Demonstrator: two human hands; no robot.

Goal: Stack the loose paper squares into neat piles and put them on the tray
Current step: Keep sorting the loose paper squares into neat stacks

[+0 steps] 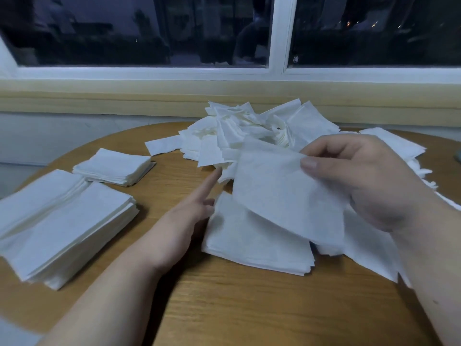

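The right hand [369,186] pinches a paper square [282,196] over a stack [249,243]; the left hand [184,221] lies against the stack's edge, forefinger straight; its grip I cannot tell.

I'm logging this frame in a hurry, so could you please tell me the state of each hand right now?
Left hand: open, index finger straight, holding nothing.
Right hand: pinching one paper square.
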